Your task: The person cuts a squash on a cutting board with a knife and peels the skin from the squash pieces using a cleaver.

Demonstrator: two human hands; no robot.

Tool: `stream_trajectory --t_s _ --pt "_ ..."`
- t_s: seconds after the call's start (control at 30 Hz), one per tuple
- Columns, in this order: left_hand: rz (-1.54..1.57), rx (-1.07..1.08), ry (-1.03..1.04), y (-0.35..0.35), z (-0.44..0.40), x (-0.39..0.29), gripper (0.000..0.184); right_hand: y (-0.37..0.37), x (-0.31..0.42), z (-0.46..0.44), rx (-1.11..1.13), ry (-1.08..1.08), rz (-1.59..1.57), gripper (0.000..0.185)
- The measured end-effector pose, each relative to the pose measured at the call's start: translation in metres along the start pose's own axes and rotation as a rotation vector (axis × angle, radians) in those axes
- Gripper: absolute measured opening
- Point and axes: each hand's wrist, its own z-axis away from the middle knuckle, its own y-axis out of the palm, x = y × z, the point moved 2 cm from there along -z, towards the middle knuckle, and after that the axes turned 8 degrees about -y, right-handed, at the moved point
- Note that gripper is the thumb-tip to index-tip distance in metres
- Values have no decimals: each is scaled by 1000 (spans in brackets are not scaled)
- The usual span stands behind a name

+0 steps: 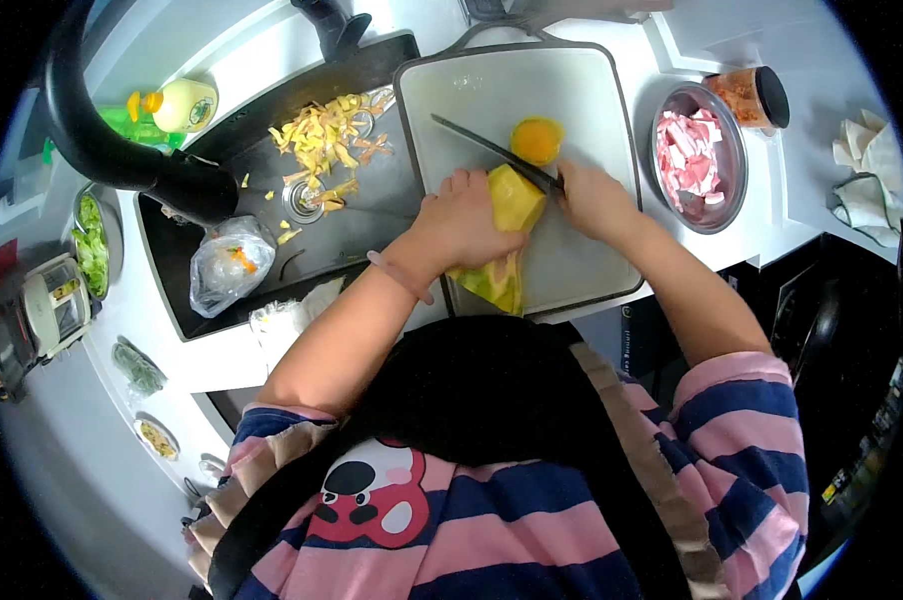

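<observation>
My left hand point(470, 222) is closed around a partly peeled yellow-green squash point(517, 200) and presses it on the white cutting board point(587, 270). The squash lies lengthwise, with its lower end towards my body. In my right hand point(596, 203) is the handle of a kitchen knife point(487, 141), its dark blade pointing up and left across the far end of the squash. Whether the edge touches the squash is hard to see. Just beyond the blade sits a cut-off squash piece point(538, 139), its round orange face up.
Left of the board is a dark sink point(242, 170) with yellow peelings point(322, 135), a plastic bag point(233, 266) and a black faucet point(92, 150). A metal bowl of sliced meat point(690, 160) and a jar point(752, 97) stand on the right. A soap bottle point(185, 106) is behind the sink.
</observation>
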Motion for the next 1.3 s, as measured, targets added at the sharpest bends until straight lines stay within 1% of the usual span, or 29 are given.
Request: stream_trajectory --t_s 0.13,0.17,0.23,0.27,0.3,0.33,0.37,0.4,0.43,0.47,0.5,0.57,0.6,0.63,0.73,0.8,0.83,0.87,0.9,0.93,1.0,1.03,1.07,1.1,1.13,1.17,1.2,1.23,1.3 --pt "-24 -33 41 -3 -2 1 85 1 -1 2 -45 -58 2 20" --pt "48 -32 38 -5 -4 2 85 -1 -3 6 -54 -55 -7 20" --pt "101 -16 34 -6 -9 5 84 -4 -5 30 -290 -84 -285 20" --pt "127 -191 138 -11 -18 5 82 -1 -7 41 -299 -75 -302 20" --pt "156 -365 241 -16 -26 4 80 3 -13 52 -374 41 -415 21" --pt "144 -362 240 -17 -41 1 80 5 -20 61 -446 152 -525 22" --pt "16 -436 386 -19 -57 -7 75 14 -28 65 -555 167 -549 25" --pt "-52 -477 458 -18 -71 -15 73 18 -30 70 -559 160 -555 25" --pt "-120 -524 528 -16 -86 -23 71 20 -30 74 -576 217 -570 25" --pt "-187 -409 500 -8 -101 -31 64 23 -31 77 -591 268 -586 26" --pt "-250 -299 461 -1 -112 -36 58 35 -38 78 -617 234 -573 27" --pt "-199 -461 426 0 -119 -36 46 44 -39 82 -592 225 -549 28" --pt "-203 -484 393 -5 -116 -31 46 48 -39 84 -558 251 -523 30" --pt "-157 -511 494 -13 -107 -28 42 50 -39 86 -549 227 -559 31" --pt "228 -586 559 -44 -62 7 38 56 -39 89 -442 233 -697 37" --pt "795 -452 379 -59 -39 55 41 61 -34 91 -425 188 -585 43" --pt "860 -441 405 -62 -20 86 43 59 -27 92 -404 159 -591 45" --pt "941 -389 319 -62 1 117 43 58 -24 93 -392 135 -594 46" --pt "1023 -331 241 -60 25 148 42 76 -37 91 -492 60 -459 46" --pt "944 -299 85 -55 47 187 43 74 -31 92 -494 48 -455 46" --pt "855 -304 -255 -40 83 265 48 71 -21 96 -356 237 -810 45" --pt "796 -333 -366 -36 101 293 49 73 -16 96 -412 223 -862 44" --pt "734 -376 -401 -20 101 353 46 71 -10 97 -420 227 -857 44" --pt "735 -406 -526 -28 117 363 44 67 -4 99 -441 246 -870 43" --pt "769 -515 -455 -21 117 399 43 66 0 100 -464 267 -885 41" --pt "660 -531 -407 -16 117 429 46 69 -3 99 -484 252 -889 38" --pt "392 -496 -525 -5 117 462 45 69 2 101 -491 267 -881 38" --pt "123 -459 -631 -2 120 468 45 66 8 101 -499 273 -883 37" --pt "-100 -300 -975 2 130 458 42 62 16 103 -513 284 -881 37"
